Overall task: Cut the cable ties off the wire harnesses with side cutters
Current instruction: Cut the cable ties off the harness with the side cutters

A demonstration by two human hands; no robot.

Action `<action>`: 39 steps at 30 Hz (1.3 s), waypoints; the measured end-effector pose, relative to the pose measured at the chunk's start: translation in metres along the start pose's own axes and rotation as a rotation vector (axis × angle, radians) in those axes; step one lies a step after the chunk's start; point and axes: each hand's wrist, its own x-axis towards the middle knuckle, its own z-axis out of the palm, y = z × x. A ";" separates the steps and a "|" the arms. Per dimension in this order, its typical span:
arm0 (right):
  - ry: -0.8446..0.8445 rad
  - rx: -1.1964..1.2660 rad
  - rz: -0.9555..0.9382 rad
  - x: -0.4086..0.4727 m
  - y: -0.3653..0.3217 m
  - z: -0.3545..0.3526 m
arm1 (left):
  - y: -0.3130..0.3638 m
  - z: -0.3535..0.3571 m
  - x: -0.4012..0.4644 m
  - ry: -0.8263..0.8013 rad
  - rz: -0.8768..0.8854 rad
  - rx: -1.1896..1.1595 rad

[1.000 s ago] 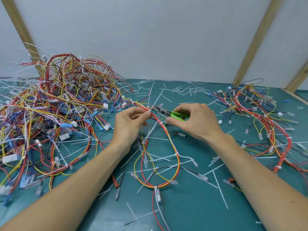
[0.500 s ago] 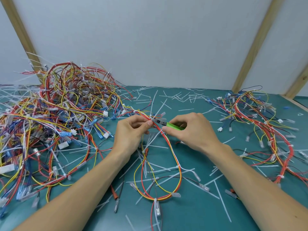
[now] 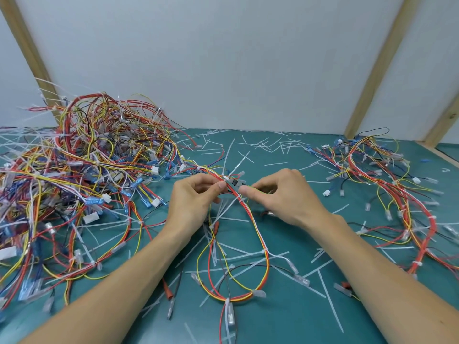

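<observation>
1. The left hand (image 3: pixel 196 199) pinches a wire harness (image 3: pixel 258 234) at frame centre, beside a white cable tie (image 3: pixel 226 178).
2. The right hand (image 3: pixel 280 197) grips green-handled side cutters (image 3: pixel 238 182), tips at that tie.
3. The harness loops down over the teal worktop (image 3: pixel 285 316).

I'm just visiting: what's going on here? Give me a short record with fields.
Activity: cutting white cable ties off wires
Left hand: pinches red-and-yellow wire harness near a white cable tie
Right hand: grips green-handled side cutters, tips at that tie
Left of table: big tangled wire pile
Right of table: smaller wire bundle
Surface: teal mat strewn with cut tie pieces
</observation>
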 end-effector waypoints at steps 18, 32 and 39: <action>0.031 0.013 -0.051 -0.002 -0.002 0.001 | -0.004 -0.002 0.000 -0.007 0.011 0.024; 0.029 0.000 -0.039 -0.002 -0.003 0.003 | -0.003 -0.002 0.000 -0.009 -0.002 0.038; 0.024 -0.045 -0.023 -0.001 -0.005 0.004 | -0.002 -0.002 -0.001 -0.004 -0.019 0.042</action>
